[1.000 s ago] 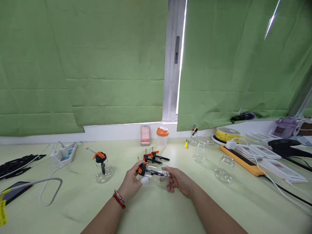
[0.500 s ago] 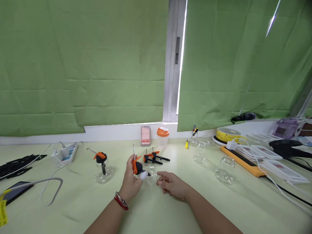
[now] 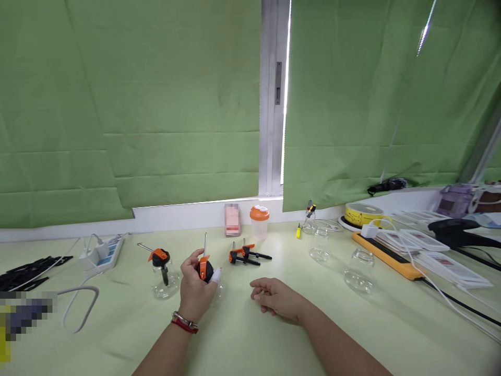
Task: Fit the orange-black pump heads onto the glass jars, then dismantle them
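My left hand (image 3: 197, 287) is closed round a black-and-orange dispenser top (image 3: 204, 269) with a thin metal spout pointing up. Under it, partly hidden by the hand, is a clear glass bottle (image 3: 219, 293). White wrapping covers the thumb. My right hand (image 3: 277, 297) hovers to the right over the table, fingers loosely bent and apart, holding nothing. Left of my left hand stands another glass bottle (image 3: 166, 291) with the same kind of top (image 3: 159, 257), its spout leaning left. Two loose dispenser tops with black tubes (image 3: 246, 262) (image 3: 260, 256) lie beyond my hands.
Two clear glass bottles (image 3: 359, 282) (image 3: 320, 254) stand on the right. At the back are an orange-lidded cup (image 3: 259, 225) and a pink box-like item (image 3: 232, 219). An orange power strip (image 3: 385, 256) with cables lies right; a white one (image 3: 111, 256) lies left.
My left hand has moved left with the dispenser top and the bottle, which now look more upright. My right hand has stayed almost still and is now apart from the bottle.
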The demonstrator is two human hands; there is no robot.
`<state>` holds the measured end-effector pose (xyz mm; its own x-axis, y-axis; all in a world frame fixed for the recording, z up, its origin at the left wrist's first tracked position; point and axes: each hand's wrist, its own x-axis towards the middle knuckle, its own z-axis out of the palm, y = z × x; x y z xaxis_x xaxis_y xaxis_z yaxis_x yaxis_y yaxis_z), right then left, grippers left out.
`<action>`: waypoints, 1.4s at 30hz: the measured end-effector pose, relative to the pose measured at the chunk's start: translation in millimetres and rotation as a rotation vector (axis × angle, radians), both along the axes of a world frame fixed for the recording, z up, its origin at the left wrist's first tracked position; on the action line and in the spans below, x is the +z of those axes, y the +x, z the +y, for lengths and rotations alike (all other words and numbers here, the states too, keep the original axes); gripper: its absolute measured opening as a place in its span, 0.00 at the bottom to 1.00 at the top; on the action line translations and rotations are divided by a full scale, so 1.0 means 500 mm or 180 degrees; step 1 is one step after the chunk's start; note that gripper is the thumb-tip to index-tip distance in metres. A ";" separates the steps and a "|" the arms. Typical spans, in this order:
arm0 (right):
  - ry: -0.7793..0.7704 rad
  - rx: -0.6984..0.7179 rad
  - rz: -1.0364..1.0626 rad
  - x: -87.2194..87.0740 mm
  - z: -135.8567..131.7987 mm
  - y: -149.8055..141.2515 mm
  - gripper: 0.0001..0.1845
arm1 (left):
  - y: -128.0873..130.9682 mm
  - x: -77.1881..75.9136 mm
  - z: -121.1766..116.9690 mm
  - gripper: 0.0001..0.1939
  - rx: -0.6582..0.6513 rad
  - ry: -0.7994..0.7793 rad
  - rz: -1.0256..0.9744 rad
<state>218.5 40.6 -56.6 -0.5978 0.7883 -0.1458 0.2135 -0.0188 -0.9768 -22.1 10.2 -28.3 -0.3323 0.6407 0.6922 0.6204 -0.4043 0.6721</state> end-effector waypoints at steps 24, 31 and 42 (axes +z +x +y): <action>0.0092 0.0144 0.0019 0.006 -0.004 0.005 0.25 | -0.065 -0.034 0.052 0.47 0.1011 -0.0826 0.0514; 0.0102 0.0129 0.0025 0.000 0.000 0.006 0.24 | -0.082 -0.047 0.062 0.50 0.1036 -0.0978 0.0654; 0.0071 0.0075 -0.0030 0.002 0.001 0.002 0.25 | -0.050 -0.028 0.044 0.46 0.0989 -0.0967 0.0653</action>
